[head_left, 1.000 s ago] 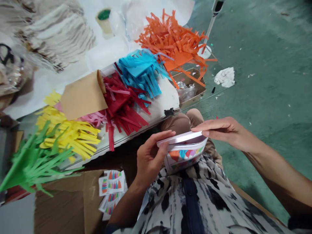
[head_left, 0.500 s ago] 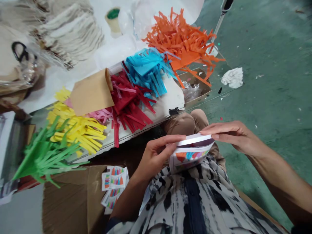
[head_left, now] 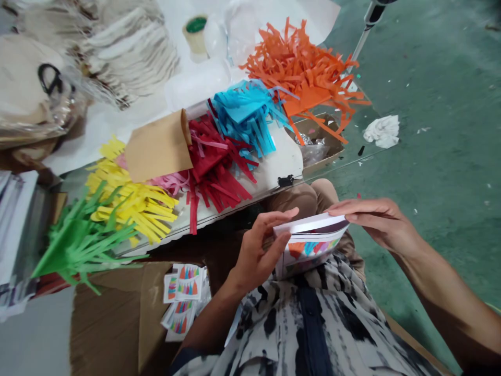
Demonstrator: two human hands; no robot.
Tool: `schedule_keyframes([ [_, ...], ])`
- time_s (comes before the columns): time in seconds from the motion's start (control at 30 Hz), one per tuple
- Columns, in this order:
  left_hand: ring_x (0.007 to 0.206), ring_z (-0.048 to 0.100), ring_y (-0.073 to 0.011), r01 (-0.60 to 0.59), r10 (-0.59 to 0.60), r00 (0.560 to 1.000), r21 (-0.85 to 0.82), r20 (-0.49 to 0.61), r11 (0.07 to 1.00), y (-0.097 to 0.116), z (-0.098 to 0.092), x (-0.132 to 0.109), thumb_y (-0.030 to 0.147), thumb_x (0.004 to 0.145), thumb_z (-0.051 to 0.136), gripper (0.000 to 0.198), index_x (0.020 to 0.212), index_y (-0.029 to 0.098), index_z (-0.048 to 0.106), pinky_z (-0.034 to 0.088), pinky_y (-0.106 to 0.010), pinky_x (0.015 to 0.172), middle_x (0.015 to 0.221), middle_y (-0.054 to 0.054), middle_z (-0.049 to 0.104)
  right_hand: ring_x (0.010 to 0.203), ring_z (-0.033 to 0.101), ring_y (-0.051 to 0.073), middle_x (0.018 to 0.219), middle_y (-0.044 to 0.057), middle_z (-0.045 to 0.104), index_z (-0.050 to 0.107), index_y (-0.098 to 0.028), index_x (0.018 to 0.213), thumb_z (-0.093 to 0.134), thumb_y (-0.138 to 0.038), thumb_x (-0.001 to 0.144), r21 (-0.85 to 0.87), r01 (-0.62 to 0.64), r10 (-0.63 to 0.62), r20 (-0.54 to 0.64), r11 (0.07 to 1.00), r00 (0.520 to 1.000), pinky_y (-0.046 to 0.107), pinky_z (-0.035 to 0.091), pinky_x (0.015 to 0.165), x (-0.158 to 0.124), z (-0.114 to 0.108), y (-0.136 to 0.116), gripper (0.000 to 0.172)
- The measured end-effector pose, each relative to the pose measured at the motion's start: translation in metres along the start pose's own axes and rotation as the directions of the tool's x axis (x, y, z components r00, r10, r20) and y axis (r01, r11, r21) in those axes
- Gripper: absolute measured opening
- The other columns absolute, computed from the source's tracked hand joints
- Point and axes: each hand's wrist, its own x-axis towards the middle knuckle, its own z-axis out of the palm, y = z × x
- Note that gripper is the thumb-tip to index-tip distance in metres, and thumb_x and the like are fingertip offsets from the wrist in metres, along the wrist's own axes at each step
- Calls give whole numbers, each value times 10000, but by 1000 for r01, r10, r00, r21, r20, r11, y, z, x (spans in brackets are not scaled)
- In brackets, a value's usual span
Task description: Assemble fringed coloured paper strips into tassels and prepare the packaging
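Note:
A printed white packet [head_left: 311,246] with a picture of coloured tassels on its front is held above my lap. Its top edge is a folded white flap, with a narrow gap below it. My right hand [head_left: 378,222] is closed on the packet's right corner, thumb and fingers pinching the flap's end. At the left end is my left hand [head_left: 262,248], its thumb against the packet's front and its forefinger raised off the flap. The left hand's other fingers are partly hidden. Something dark red shows faintly inside the gap.
Fringed paper bundles in orange [head_left: 301,73], blue [head_left: 246,115], red [head_left: 215,162], yellow [head_left: 133,198] and green [head_left: 82,240] lie along the table edge. A brown envelope [head_left: 158,146] rests among them. Several printed cards [head_left: 186,300] lie on a cardboard box [head_left: 109,318] at lower left.
My left forefinger has lifted off the flap. The right hand keeps its hold. The whole view has shifted slightly, so the table things appear further right.

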Motion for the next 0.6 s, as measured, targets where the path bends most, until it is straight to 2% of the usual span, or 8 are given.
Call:
schedule_keyframes([
  [0.13,1368,649,-273,-203,209,978,162,-17,966,-15,-4,1,167,1009,634,284,1283,212,696,557,-411,1117,1474,-155,665,1076,755,245,1090,71,835,885,-305,972,799,-338,855,23,-28,29,-52,999,998,310,565,972,5,4,1,149],
  [0.2,1345,668,-265,-246,254,967,175,-24,953,-20,-4,2,141,999,637,319,1300,218,711,565,-400,1110,1452,-145,683,1087,753,267,1083,79,834,887,-305,955,807,-346,838,21,-54,56,-78,998,995,337,571,978,6,4,3,147],
  [0.27,1316,687,-257,-250,255,967,143,-21,958,-21,-4,3,119,993,637,339,1305,226,719,576,-392,1097,1422,-133,705,1100,748,278,1083,84,833,888,-311,953,803,-348,837,18,-63,65,-79,998,995,356,571,991,6,3,4,149],
  [0.43,1283,709,-260,-145,147,989,58,-27,988,-15,-2,4,152,1021,610,302,1282,234,739,583,-418,1095,1345,-118,751,1119,742,283,1081,77,834,887,-331,958,795,-327,844,25,-53,55,-79,998,995,375,568,1018,4,2,7,146],
  [0.6,1362,654,-260,-241,239,971,149,30,959,-14,-4,3,128,1020,580,405,1402,220,679,530,-439,1173,1453,-135,685,1099,753,286,1065,83,835,888,-315,934,794,-314,836,68,-66,74,-122,996,990,379,568,1027,4,7,8,136],
])
